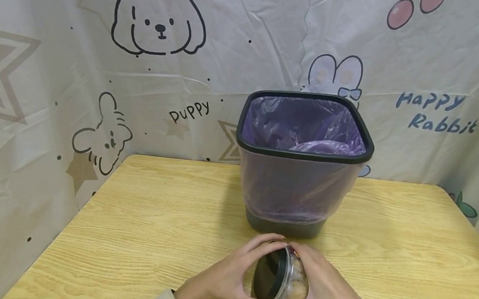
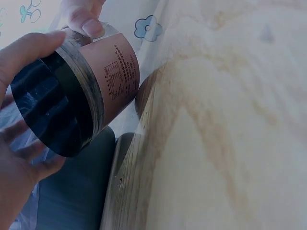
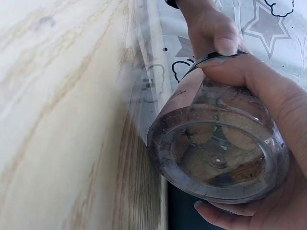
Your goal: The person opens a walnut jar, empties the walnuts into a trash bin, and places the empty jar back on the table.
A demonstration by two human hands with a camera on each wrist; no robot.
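Note:
A clear plastic jar (image 1: 296, 292) with a black lid (image 1: 268, 275) lies tipped on its side between both hands, close over the table. My left hand (image 1: 227, 273) grips the lid, thumb on the near side and fingers across the far side. My right hand (image 1: 331, 293) holds the jar's body around its base end. In the left wrist view a pink printed label (image 2: 115, 72) wraps the jar's side. Through the clear base in the right wrist view, round tan-brown pieces (image 3: 216, 148) show inside. The lid sits on the jar's mouth.
A dark bin (image 1: 292, 188) with a black rim and a purple plastic liner (image 1: 328, 147) stands just beyond the hands. The wooden table (image 1: 150, 218) ends at a back edge before a printed cloth (image 1: 229, 71), which also hangs at both sides.

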